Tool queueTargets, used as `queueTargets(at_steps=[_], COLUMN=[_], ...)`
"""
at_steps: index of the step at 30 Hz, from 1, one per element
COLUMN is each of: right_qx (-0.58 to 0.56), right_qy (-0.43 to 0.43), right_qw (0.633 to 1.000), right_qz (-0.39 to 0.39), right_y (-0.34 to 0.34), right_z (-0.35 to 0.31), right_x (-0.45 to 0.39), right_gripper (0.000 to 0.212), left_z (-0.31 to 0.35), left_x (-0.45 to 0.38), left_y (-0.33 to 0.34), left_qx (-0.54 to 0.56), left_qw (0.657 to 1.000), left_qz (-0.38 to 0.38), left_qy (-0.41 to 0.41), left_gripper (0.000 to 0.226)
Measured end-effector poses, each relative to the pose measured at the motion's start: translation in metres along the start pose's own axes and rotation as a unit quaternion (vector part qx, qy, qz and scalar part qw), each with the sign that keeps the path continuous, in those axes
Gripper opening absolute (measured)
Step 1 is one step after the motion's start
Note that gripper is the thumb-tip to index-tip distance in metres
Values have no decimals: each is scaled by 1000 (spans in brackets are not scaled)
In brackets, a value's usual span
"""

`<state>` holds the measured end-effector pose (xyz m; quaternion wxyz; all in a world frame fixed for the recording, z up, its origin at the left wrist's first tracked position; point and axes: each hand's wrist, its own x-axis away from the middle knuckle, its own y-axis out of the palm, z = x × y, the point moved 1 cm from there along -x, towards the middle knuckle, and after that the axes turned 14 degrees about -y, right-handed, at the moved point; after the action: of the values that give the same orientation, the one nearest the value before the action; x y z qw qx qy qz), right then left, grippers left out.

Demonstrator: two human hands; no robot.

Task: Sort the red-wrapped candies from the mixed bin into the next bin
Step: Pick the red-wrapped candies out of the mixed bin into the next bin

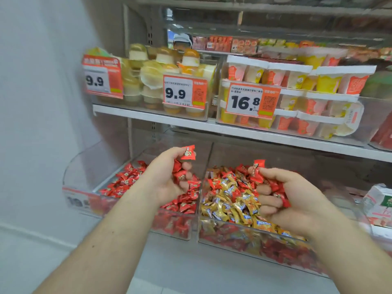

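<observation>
The left hand point(169, 175) curled around several red-wrapped candies point(187, 153) above the red bin point(169, 230); at 3 o'clock, the right hand point(290, 198) gripped more over the mixed bin point(244, 236).

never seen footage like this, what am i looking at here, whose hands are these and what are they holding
There is no machine here. This is one picture from a camera worn on a person's head, looking forward and down, so the two bare arms reaching in are the wearer's own.

They stand at a shop shelf with two clear bins side by side. The left bin holds only red candies. The right bin is a mix of gold and red ones.

The left hand is over the left bin, gripping several red candies, one pinched at the fingertips. The right hand is over the mixed bin, also holding red candies.

On the shelf above sit jelly cups behind price tags.
</observation>
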<state>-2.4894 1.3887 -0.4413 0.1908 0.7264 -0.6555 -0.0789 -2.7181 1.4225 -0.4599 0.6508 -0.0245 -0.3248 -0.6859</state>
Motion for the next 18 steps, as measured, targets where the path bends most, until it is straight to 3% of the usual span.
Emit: queueTargets(at_steps=[7, 11, 14, 16, 18], right_qx=[55, 57, 32, 51, 65], right_qy=[60, 89, 85, 77, 70], right_qw=[996, 994, 996, 996, 995], right_qz=[-46, -38, -15, 1, 2], right_y=[94, 127, 141, 142, 140], right_z=[19, 35, 39, 41, 44], right_x=[-32, -54, -60, -63, -68], right_gripper=[16, 17, 16, 40, 65], left_z=[10, 9, 10, 11, 12], left_x=[3, -1, 1, 4, 4], left_y=[-65, -78, -81, -83, -86], left_qx=[82, 89, 86, 84, 86], left_qw=[991, 990, 990, 989, 989], left_qz=[102, 103, 101, 112, 114], left_qy=[-32, -29, -42, -45, -40], left_gripper=[21, 11, 27, 32, 50])
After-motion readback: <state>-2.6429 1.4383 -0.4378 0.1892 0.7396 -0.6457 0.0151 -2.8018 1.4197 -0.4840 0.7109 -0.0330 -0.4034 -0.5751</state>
